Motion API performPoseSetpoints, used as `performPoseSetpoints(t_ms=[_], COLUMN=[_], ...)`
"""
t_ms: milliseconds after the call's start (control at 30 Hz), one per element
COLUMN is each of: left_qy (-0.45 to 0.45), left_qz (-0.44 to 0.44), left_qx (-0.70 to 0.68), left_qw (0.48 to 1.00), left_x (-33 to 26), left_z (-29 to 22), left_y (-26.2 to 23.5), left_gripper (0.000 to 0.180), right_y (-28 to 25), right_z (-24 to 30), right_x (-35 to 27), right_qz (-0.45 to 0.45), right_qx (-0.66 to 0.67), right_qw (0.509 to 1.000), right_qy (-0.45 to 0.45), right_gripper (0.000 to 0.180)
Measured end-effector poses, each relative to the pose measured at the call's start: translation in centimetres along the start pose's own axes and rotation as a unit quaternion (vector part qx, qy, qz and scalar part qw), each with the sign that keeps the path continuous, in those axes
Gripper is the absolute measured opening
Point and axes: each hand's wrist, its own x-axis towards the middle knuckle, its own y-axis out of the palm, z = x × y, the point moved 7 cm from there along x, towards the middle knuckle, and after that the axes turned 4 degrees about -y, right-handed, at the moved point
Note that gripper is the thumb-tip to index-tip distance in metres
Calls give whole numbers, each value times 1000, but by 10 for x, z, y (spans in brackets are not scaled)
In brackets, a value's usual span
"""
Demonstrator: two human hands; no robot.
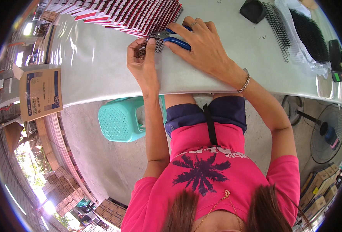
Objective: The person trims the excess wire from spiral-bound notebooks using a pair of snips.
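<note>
My left hand (143, 63) is closed, thumb and fingers pinching a dark wire spiral (158, 46) at the near corner of a stack of red-and-white bound sheets (130, 15). My right hand (205, 45) grips blue-handled pliers (178, 43), one handle above and one below the fingers. The metal jaws of the pliers meet the spiral just beside my left fingertips. Whether the jaws are closed on the wire is too small to tell. Rows of dark wire binding run along the stack's edges.
Loose black wire spirals (276, 31), a black block-like piece (252, 11) and white plastic wrapping (294, 42) around a dark coil bundle (310, 36) lie on the right of the white table (217, 83). A turquoise stool (118, 120), a cardboard box (41, 94) and a fan (327, 133) stand around.
</note>
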Motion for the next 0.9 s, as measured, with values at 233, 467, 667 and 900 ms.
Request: performPoseSetpoints(t_ms=[233,467,667,900], left_qy=[-3,-10,-82,-107], left_qz=[2,-2,14,40], left_qx=[-5,4,-161,-170], left_qw=[1000,1000,983,979], left_x=[-1,-2,-6,-3], left_z=[1,4,16,20], left_y=[0,-1,-3,-3], left_gripper=[25,25,24,29], right_y=[-2,6,-6,2], right_z=[3,-1,-3,-3], right_x=[3,0,-7,-7], right_qz=[-5,51,34,20], right_qx=[5,31,-8,-16], right_qw=[1000,997,999,1000], right_qy=[-12,41,31,2], right_gripper=[35,32,34,40])
